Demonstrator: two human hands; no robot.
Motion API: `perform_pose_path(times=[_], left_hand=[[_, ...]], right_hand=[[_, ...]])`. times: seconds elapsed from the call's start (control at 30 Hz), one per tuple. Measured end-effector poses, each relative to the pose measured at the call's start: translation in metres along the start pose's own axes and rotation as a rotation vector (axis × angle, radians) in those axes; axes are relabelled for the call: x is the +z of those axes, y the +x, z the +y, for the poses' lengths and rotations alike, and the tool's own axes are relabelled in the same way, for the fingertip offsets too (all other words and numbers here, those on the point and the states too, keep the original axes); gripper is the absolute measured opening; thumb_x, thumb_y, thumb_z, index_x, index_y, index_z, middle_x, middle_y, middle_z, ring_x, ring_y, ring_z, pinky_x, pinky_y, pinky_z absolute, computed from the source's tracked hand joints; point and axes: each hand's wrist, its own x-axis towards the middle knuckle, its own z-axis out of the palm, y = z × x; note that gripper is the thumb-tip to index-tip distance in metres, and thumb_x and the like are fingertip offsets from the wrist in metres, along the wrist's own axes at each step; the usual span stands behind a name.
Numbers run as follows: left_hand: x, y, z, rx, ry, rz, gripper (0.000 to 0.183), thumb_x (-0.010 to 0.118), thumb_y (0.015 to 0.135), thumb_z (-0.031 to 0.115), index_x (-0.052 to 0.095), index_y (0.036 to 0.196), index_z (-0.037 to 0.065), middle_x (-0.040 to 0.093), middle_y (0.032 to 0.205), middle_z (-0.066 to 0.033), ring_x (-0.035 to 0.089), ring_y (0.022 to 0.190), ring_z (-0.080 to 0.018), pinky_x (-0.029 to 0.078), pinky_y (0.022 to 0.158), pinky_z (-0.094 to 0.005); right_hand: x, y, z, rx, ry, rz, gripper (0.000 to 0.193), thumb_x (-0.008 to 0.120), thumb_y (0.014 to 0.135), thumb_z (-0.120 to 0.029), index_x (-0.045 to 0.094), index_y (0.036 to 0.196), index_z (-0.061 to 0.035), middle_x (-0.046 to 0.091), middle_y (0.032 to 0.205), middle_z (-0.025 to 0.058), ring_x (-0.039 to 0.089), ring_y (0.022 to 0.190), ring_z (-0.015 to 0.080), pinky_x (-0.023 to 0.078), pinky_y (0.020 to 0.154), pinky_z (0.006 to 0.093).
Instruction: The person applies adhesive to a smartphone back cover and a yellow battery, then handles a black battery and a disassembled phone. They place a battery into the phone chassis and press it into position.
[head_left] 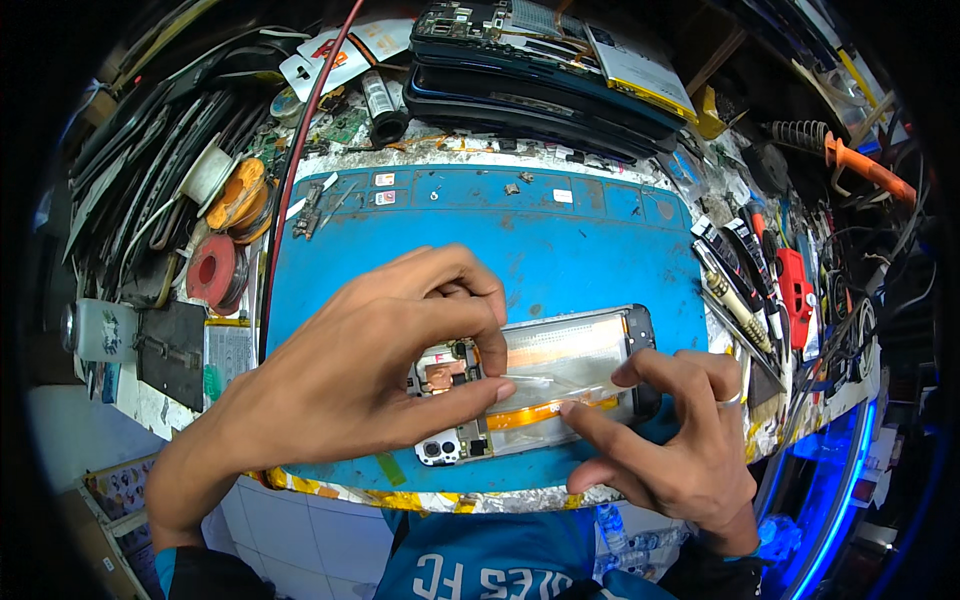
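An opened phone lies flat on the blue mat, its back cover off. A shiny clear-silver area fills its middle. An orange flex cable crosses it lengthwise, and the camera module sits at its left end. My left hand is over the phone's left part, thumb and index finger pinched together; a thin clear sliver seems to run from the tips, but what they hold is too small to tell. Fingers apart, my right hand reaches over the right part, its index fingertip touching the cable.
Behind the blue mat stand stacked phone parts. Wire spools and a glass jar are at the left. Tweezers, a red tool and a soldering iron lie right. A red cable crosses the left side.
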Motion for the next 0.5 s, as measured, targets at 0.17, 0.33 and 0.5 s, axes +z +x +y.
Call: perform_pose_path(times=[0.17,0.33,0.5], left_hand=[[-0.001,-0.001,-0.001,0.003,-0.019,0.002,0.014,0.080,0.076,0.010,0.069,0.082,0.004,0.060,0.101,-0.0092,0.061,0.093,-0.0204,0.050,0.077,-0.0308],[-0.001,-0.002,-0.003,0.041,-0.014,0.006,0.014,0.077,0.078,0.011,0.067,0.083,0.004,0.060,0.100,-0.0104,0.060,0.093,-0.0239,0.049,0.078,-0.0336],[0.000,-0.002,-0.007,0.066,-0.021,-0.003,0.015,0.072,0.081,0.015,0.064,0.085,0.003,0.059,0.100,-0.0120,0.059,0.093,-0.0294,0.048,0.078,-0.0385]], right_hand=[[0.001,0.006,-0.001,-0.060,0.004,-0.041,0.048,0.065,0.072,-0.063,0.074,0.101,-0.0270,0.054,0.110,0.0060,0.047,0.098,0.0259,0.042,0.085,0.0374],[0.005,0.010,-0.005,-0.106,-0.030,-0.002,0.050,0.063,0.072,-0.065,0.074,0.100,-0.0255,0.054,0.111,0.0065,0.045,0.098,0.0255,0.041,0.084,0.0364],[0.008,0.006,-0.014,-0.116,-0.064,0.008,0.053,0.061,0.074,-0.067,0.073,0.102,-0.0238,0.054,0.110,0.0065,0.045,0.096,0.0247,0.041,0.082,0.0364]])
